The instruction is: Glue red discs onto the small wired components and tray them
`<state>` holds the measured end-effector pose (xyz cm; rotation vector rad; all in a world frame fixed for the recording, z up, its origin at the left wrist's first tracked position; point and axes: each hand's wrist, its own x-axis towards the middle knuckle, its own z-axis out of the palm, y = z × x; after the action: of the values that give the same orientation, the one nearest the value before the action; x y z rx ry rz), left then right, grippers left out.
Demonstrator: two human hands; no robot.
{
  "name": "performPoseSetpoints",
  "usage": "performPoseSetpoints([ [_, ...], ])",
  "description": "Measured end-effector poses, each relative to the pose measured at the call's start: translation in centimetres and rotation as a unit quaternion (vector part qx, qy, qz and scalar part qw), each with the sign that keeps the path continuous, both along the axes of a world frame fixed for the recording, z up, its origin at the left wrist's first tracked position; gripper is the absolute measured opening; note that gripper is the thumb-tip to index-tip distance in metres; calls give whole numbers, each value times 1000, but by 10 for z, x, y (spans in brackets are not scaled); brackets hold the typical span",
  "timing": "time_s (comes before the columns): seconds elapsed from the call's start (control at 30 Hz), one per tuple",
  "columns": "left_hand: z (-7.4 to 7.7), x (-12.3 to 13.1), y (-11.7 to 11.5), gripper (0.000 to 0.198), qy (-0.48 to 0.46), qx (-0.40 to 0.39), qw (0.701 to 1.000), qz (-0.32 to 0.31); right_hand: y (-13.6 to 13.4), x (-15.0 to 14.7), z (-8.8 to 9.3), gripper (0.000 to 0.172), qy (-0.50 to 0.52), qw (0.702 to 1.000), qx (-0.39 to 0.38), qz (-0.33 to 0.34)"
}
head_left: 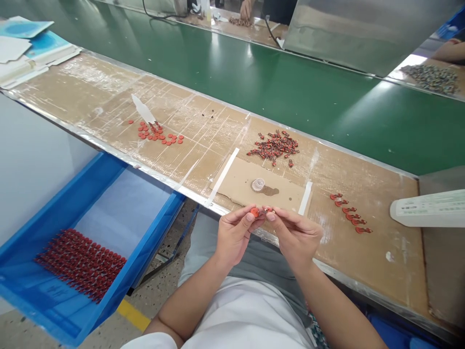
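Close to the table's front edge, my left hand (234, 236) pinches a small red disc (255, 212) between thumb and fingers. My right hand (298, 237) is closed on a small red-and-dark piece (269, 210), which meets or nearly meets the disc; the fingers partly hide both. Just beyond lies a cardboard sheet (240, 182) with a small clear cup (258, 184) beside a dark wet stain. Behind it is a heap of red-and-dark pieces (276, 146). Loose red discs (158, 134) lie to the left, near a white pointed strip (143, 108). Joined red pieces (350, 213) form a row at right.
A blue bin (152, 228) at lower left holds rows of red pieces (82, 261). A white bottle (428, 208) lies or leans at the right edge. A green conveyor belt (225, 63) runs behind the table. Another person's hand (246, 9) is across it.
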<state>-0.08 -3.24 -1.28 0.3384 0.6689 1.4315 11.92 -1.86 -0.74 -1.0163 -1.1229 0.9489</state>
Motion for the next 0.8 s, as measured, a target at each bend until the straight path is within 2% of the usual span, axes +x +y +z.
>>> performPoseSetpoints([
  [0.57, 0, -1, 0, 18, 1, -27, 999, 22, 2, -2, 8, 28, -104, 993, 56, 0],
  [0.8, -3, -1, 0, 22, 3, -44, 999, 26, -1, -4, 6, 23, -104, 993, 49, -10],
])
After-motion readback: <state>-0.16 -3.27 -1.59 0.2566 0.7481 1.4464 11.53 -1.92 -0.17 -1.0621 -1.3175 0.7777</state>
